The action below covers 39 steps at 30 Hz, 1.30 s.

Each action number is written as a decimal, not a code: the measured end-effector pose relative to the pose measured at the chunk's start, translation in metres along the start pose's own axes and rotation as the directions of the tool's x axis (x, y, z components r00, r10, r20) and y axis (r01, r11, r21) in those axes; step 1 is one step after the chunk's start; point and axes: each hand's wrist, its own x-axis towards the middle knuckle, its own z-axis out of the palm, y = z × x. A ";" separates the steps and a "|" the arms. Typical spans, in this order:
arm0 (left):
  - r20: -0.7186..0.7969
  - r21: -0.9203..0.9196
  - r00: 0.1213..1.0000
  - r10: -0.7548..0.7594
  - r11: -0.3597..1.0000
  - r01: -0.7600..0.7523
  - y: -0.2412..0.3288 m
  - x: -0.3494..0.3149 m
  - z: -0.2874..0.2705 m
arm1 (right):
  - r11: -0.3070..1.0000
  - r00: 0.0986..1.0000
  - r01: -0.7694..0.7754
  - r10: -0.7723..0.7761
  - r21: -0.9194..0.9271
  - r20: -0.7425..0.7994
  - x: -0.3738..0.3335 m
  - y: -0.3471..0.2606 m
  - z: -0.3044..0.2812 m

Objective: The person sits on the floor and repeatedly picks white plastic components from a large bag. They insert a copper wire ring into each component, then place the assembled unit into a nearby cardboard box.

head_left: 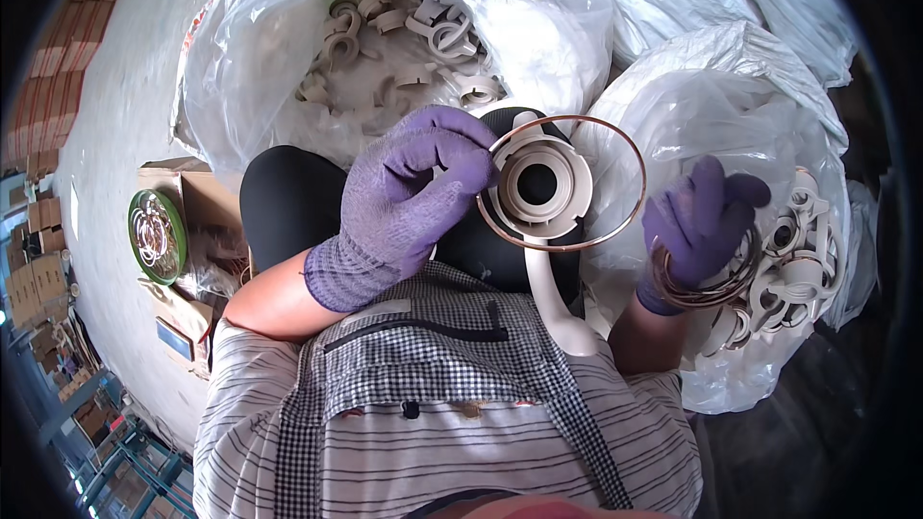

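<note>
In a purple knitted glove, my left hand point(413, 197) pinches a thin copper-coloured wire ring point(643, 173) at its left side, between thumb and forefinger. The ring lies around or in front of a beige plastic part point(575, 194) with a round, stepped opening and a curved, handle-like arm reaching toward my apron. That part rests over my lap. A bundle of similar wire rings point(711, 298) loops about my right hand point(700, 216), also gloved. Its fingers are apart and partly bent, with nothing visible between them, close to the right side of the single ring.
A large clear plastic bag point(240, 67) ahead holds several beige parts point(452, 38). Another bag point(663, 96) at the right holds more of them point(803, 279). On the left, a green-rimmed round container point(173, 240) of wire rings stands by a cardboard box point(212, 197).
</note>
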 end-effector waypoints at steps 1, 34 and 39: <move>-0.003 0.021 1.000 0.009 1.000 -0.009 0.001 0.000 0.000 | 1.000 1.000 0.000 -0.001 -0.024 -0.024 0.000 0.003 -0.001; 0.179 -0.116 0.984 -0.011 0.993 0.032 0.010 -0.003 0.001 | -0.047 0.976 0.113 -0.183 -0.992 0.120 -0.007 0.017 0.052; 0.156 -0.070 0.985 0.074 0.996 -0.064 0.009 -0.001 -0.002 | -0.006 0.974 0.128 -0.186 -0.992 0.127 -0.002 0.018 0.053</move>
